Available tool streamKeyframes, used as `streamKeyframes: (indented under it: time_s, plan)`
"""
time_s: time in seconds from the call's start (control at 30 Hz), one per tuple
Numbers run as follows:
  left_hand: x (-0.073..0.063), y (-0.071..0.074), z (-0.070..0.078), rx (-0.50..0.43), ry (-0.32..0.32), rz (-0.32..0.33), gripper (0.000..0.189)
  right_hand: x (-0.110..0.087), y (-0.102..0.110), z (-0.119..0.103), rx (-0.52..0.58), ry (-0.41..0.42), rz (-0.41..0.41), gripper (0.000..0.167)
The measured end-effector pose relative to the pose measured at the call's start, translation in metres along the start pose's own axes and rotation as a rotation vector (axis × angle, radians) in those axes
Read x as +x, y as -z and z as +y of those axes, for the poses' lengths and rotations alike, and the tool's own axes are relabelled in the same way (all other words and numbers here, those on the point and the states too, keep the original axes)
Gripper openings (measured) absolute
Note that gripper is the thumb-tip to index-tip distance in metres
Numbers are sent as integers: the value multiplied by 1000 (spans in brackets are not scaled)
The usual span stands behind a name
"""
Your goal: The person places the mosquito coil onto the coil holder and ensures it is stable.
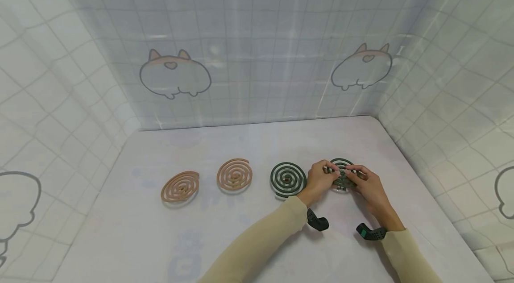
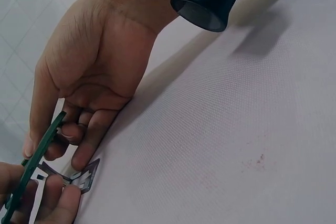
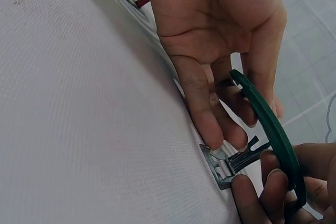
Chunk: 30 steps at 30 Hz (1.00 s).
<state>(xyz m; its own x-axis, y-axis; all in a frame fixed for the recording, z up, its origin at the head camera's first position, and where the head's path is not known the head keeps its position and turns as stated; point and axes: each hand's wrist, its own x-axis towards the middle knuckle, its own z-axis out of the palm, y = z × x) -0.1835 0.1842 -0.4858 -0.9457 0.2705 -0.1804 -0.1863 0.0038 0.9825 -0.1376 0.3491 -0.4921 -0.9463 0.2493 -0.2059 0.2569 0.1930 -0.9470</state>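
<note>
Both hands hold a green mosquito coil [image 1: 342, 180] on the right part of the table. My left hand [image 1: 320, 181] pinches its left side, and my right hand [image 1: 371, 190] pinches its right side. In the wrist views this coil [image 3: 273, 129] stands tilted, seen edge-on. Under it sits a small metal coil stand [image 3: 221, 167] with its base on the cloth, and fingers of both hands touch it. Whether the coil is fixed on the stand cannot be made out. Another green mosquito coil [image 1: 288, 180] stands just left of my left hand.
Two brown mosquito coils, one in the middle [image 1: 234, 176] and one farther left [image 1: 180, 186], stand tilted on the white cloth-covered table [image 1: 241, 247]. Tiled-pattern walls [image 1: 257, 42] close off the back and both sides. Black cameras sit on both wrists.
</note>
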Motion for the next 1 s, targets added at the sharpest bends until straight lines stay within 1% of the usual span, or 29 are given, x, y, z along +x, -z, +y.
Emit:
streamKeyframes:
  time_s: [0.13, 0.43, 0.57, 0.87, 1.0]
  plan:
    - [1, -1, -1, 4, -1, 4, 7, 0, 0, 1, 4, 2, 0, 49]
    - [2, -1, -3, -3, -8, -4, 7, 0, 0, 3, 3, 12, -3, 52]
    - [2, -1, -3, -4, -4, 1, 7, 0, -1, 3, 5, 9, -8, 50]
    - [-1, 0, 2, 4, -3, 10, 11, -7, 1, 0, 96, 2, -40, 45]
    - [-2, 0, 2, 0, 1, 18, 10, -6, 1, -2, 66, 15, -48, 48]
